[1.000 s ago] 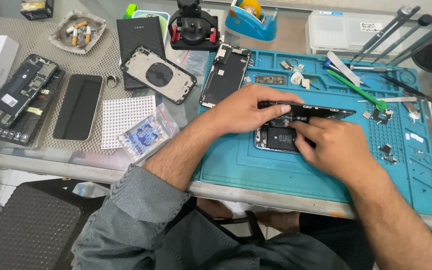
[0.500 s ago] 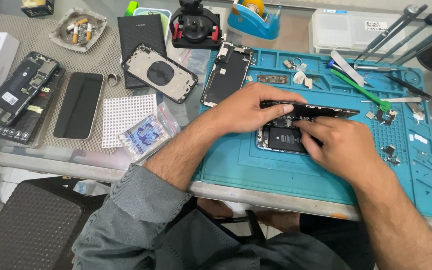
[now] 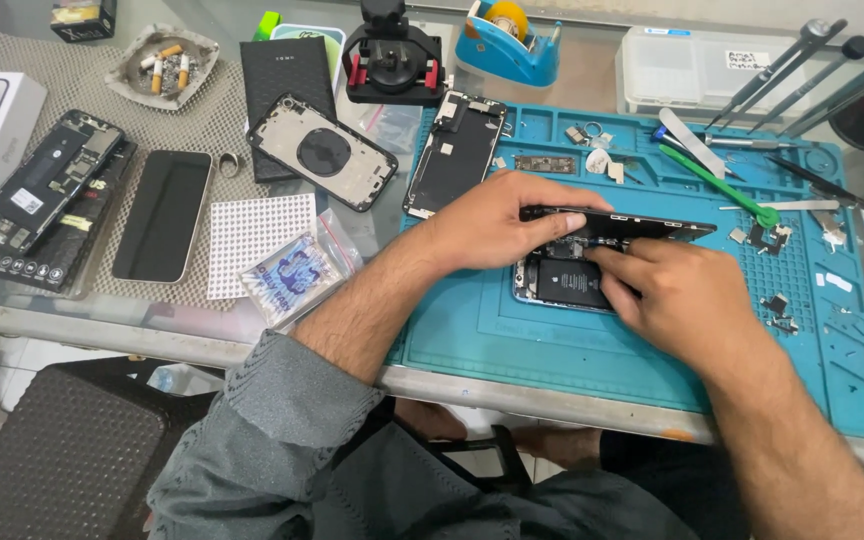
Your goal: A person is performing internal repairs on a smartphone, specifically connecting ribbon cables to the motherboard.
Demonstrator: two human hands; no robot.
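An opened phone body (image 3: pixel 567 283) with a black battery lies on the blue repair mat (image 3: pixel 512 340). Its black screen panel (image 3: pixel 642 222) is tilted up on edge over the far side of the body. My left hand (image 3: pixel 497 222) grips the left end of that raised panel between thumb and fingers. My right hand (image 3: pixel 687 300) rests on the phone body, its fingertips pressed down inside near the top of the battery. Whether they pinch a small part is hidden.
On the mat lie another phone frame (image 3: pixel 455 152), a green pry tool (image 3: pixel 717 183), small parts and screws. To the left are a back cover (image 3: pixel 322 152), a black phone (image 3: pixel 162 215), dismantled phone frames (image 3: pixel 47 195), a white grid pad (image 3: pixel 257 240), an ashtray (image 3: pixel 164 65). A tape dispenser (image 3: pixel 507 40) stands behind.
Both hands stay on the opened phone; the right fingers have shifted slightly inside it. The panel remains raised.
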